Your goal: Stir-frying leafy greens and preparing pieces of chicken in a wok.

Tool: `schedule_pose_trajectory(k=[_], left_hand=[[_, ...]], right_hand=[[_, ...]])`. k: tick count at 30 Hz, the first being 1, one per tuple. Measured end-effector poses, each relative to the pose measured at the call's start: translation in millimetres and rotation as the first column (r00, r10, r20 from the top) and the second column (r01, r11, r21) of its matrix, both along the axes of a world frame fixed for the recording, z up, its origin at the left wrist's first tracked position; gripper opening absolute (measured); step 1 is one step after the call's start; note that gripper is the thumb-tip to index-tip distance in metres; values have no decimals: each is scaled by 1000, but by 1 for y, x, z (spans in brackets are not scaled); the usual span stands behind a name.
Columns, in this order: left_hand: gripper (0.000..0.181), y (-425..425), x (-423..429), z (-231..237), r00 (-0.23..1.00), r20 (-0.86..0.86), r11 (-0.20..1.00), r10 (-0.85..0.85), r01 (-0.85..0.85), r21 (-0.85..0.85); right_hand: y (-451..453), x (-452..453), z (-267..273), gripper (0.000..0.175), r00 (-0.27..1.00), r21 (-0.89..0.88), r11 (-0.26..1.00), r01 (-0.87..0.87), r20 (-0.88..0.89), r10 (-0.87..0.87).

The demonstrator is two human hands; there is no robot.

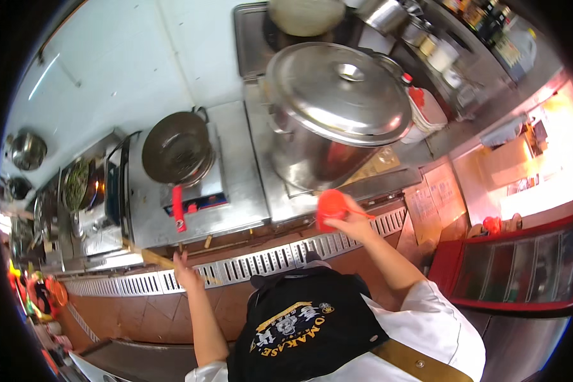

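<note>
My left hand (189, 276) grips a long wooden utensil (153, 258), blurred, whose wider end points left over the counter's front edge. A red plastic cup (331, 208) is in my right hand (355, 224), held in front of the large stockpot. Above my left hand, a dark frying pan (175, 148) with a red handle (178, 210) rests on a portable stove (215, 200). What the cup holds cannot be seen.
A lidded steel stockpot (310, 157) stands on the steel counter (241, 200). Further left, a pan of greens (78, 184) sits near a small flame. A white bucket (427, 117) is right of the stockpot. A floor drain grate (258, 262) runs below; a red-framed glass-fronted cabinet (515, 267) stands right.
</note>
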State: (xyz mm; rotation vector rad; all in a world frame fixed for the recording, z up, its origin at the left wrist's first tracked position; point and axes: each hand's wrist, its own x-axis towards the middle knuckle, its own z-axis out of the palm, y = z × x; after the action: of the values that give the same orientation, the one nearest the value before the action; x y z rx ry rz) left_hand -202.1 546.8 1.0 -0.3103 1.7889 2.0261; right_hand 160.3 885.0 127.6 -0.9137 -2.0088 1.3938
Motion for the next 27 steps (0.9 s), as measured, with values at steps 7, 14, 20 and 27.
schedule_pose_trajectory(k=[7, 14, 20, 27], left_hand=[[39, -43, 137, -6, 945, 82, 931, 317, -293, -218], [35, -26, 241, 9, 896, 199, 903, 398, -343, -260], [42, -64, 292, 30, 882, 139, 889, 450, -427, -168], [48, -91, 334, 41, 806, 239, 818, 542, -571, 72]], right_hand=[[176, 177, 3, 54, 819, 248, 797, 550, 27, -573], [361, 176, -80, 63, 767, 279, 714, 642, -230, -599], [366, 154, -79, 80, 768, 244, 783, 572, 175, -616], [179, 179, -115, 33, 965, 338, 905, 256, -41, -258]])
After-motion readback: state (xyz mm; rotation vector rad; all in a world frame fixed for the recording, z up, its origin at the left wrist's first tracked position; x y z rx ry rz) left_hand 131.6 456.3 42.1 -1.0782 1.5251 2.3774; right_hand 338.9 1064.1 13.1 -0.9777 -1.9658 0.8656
